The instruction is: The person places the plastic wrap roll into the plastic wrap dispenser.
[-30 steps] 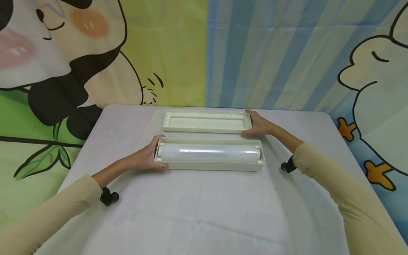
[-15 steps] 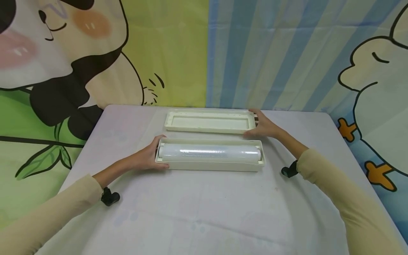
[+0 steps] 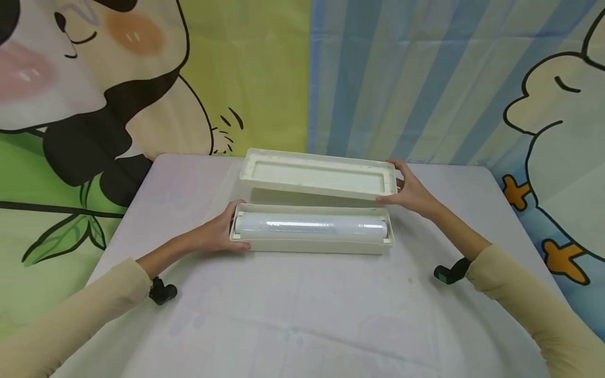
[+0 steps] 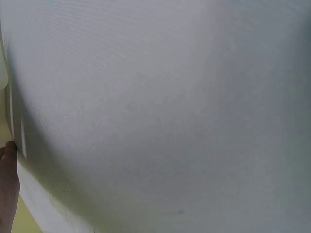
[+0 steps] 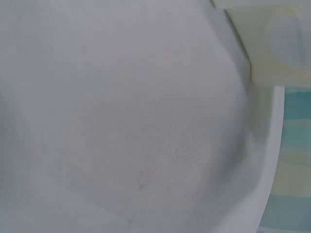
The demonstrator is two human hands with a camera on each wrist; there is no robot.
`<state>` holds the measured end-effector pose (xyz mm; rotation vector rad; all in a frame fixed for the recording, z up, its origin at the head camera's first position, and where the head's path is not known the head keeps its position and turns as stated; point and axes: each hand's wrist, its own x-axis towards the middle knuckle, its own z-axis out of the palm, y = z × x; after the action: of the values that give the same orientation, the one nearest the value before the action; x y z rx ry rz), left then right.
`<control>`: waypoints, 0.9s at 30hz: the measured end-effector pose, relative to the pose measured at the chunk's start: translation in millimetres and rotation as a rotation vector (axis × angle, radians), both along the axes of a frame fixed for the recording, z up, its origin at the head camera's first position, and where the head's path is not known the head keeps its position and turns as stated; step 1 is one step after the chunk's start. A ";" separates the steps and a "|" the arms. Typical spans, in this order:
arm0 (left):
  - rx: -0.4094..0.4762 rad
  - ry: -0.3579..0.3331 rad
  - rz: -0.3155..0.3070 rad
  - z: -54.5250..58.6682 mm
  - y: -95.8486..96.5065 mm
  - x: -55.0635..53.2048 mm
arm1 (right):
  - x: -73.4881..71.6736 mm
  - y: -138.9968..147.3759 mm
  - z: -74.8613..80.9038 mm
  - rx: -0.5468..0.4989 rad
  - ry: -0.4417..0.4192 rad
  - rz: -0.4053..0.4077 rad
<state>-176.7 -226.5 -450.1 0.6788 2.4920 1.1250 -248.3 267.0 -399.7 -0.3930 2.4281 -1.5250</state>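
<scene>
A long cream plastic box (image 3: 312, 245) lies across the table, with a roll of clear cling film (image 3: 309, 226) inside it. My left hand (image 3: 219, 231) grips the box's left end, thumb on the front wall and fingers behind; part of that hand (image 4: 8, 189) shows at the edge of the left wrist view. Behind the box, my right hand (image 3: 408, 191) holds the matching shallow lid (image 3: 319, 176) by its right end, thumb at the near edge and fingers at the far one. The lid is tilted, its left end higher, its recessed inner side facing me.
A white cloth covers the table (image 3: 293, 315). Just past its far edge hangs a printed curtain (image 3: 264, 79) with cartoon animals and stripes. Small black cameras sit at the left wrist (image 3: 163, 291) and right wrist (image 3: 451, 271).
My right hand has moved right and towards me, raising the lid off the table with its left end tilted up. The left hand and the box have stayed in place.
</scene>
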 end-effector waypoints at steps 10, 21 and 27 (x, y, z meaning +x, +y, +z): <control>-0.026 -0.002 0.010 3.3 -0.3 0.6 | 27.3 4.1 10.1 0.018 0.039 -0.003; 0.159 -0.216 -0.096 29.8 -15.2 -16.2 | 43.2 4.4 11.5 0.012 0.026 0.022; 0.273 -0.224 -0.014 62.0 -10.8 -39.2 | 44.8 1.2 15.0 -0.048 0.025 0.059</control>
<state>-215.9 -237.3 -388.0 0.6012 2.1667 1.4661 -203.6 268.1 -384.6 -0.4912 2.3799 -1.5651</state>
